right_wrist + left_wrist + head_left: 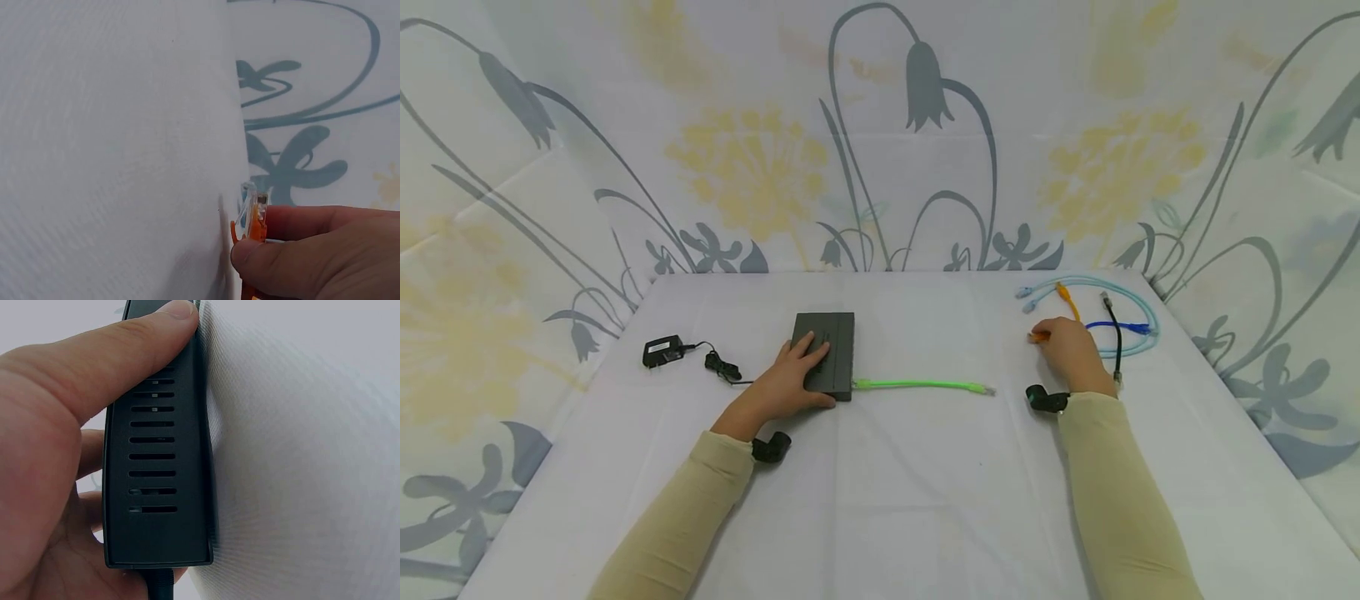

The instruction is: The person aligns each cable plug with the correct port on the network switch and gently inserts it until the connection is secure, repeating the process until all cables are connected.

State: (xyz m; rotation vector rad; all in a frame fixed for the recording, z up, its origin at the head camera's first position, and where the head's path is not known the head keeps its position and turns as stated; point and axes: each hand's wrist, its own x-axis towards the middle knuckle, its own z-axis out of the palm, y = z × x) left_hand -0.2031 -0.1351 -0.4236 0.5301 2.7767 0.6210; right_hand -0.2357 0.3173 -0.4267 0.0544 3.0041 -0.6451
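Note:
My left hand [786,385] holds a dark grey network switch [842,350] on the table. Its fingers spread over the top, and the thumb presses the slotted side [153,456] in the left wrist view. A green network cable [917,384] runs from the switch's right side, its other plug lying loose. At the right, my right hand [1070,354] pinches the plug end of an orange network cable [1039,337]. In the right wrist view that plug [256,219] sticks up between thumb and finger, clear tip outward. The hand covers part of this cable.
A black power adapter [662,352] with a bundled cord [722,367] lies left of the switch. Behind and beside my right hand are a coiled light blue cable [1153,312], a dark blue cable [1138,328] and a black cable [1117,337]. Patterned cloth [880,167] rises behind the table.

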